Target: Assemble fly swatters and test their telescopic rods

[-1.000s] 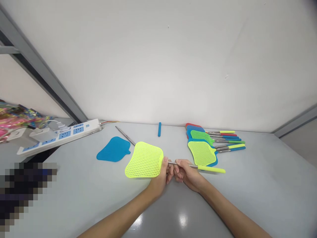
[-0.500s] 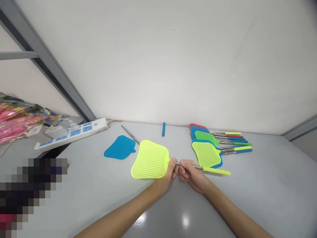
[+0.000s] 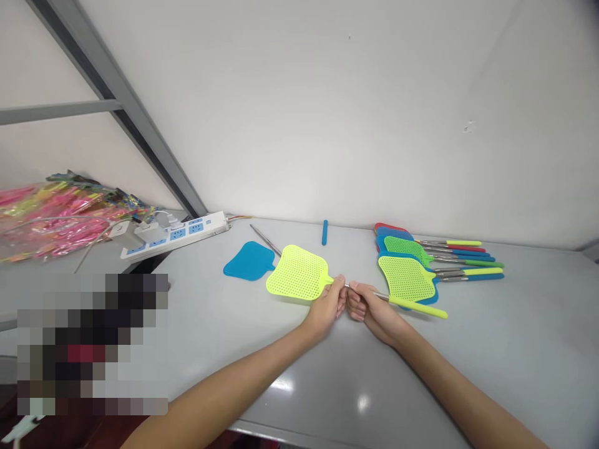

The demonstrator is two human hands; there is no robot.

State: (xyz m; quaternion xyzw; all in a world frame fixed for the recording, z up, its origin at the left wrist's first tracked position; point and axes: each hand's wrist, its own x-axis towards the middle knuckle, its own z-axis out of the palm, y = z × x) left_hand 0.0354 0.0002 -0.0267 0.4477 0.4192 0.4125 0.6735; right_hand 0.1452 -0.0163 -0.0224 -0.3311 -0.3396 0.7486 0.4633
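A yellow fly swatter (image 3: 299,273) with a metal rod and a yellow grip is held between my two hands, above the grey table. My left hand (image 3: 329,304) is closed on the rod close to the perforated head. Just right of it, my right hand (image 3: 372,308) pinches the same rod, and the grip sticks out beyond it to the right. Behind the yellow head lie a loose blue swatter head (image 3: 249,260) and a metal rod (image 3: 265,239). A short blue grip (image 3: 324,232) rests near the wall.
Several finished-looking swatters (image 3: 407,279) in red, blue, green and yellow lie stacked at the right. A white power strip (image 3: 175,236) with plugs stands at the left, beside plastic bags of colourful items (image 3: 70,215). A blurred-out patch covers the lower left.
The whole view has shifted, so the table things appear farther right and slightly higher. Both hands keep hold of the yellow swatter; a slightly longer gap of rod shows beside the head.
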